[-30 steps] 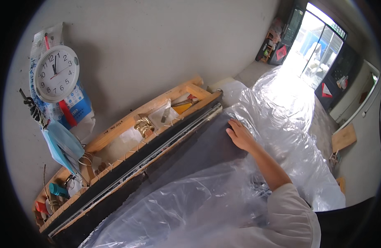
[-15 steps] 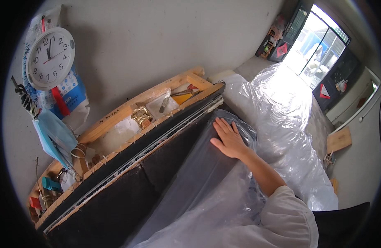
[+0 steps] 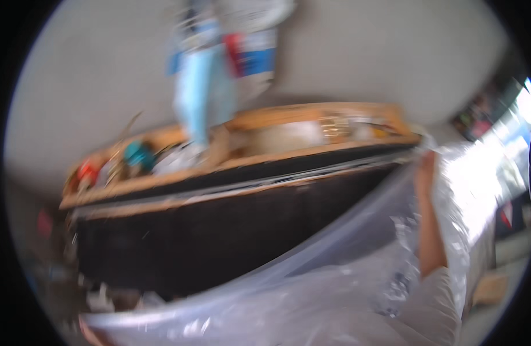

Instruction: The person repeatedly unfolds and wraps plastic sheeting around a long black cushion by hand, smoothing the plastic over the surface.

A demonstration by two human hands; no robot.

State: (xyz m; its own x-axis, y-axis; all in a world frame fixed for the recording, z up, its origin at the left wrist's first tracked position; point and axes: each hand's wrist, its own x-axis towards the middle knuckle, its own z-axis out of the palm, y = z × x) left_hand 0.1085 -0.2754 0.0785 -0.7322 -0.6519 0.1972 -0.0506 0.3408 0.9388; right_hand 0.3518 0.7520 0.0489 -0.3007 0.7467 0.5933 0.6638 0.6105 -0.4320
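One hand (image 3: 425,173) against crinkly clear plastic sheet (image 3: 311,288).

Blurred red/blue/white packages (image 3: 251,49) hang on wall above wooden shelf (image 3: 311,118).

We see a large clear plastic sheet (image 3: 334,277), crinkled and glossy, spread across the lower right of a blurred view. Its upper edge runs as a taut diagonal fold from the lower left up toward the upper right. It drapes over a dark panel (image 3: 190,242), covering that panel's right part. At the right the sheet glares white in daylight.
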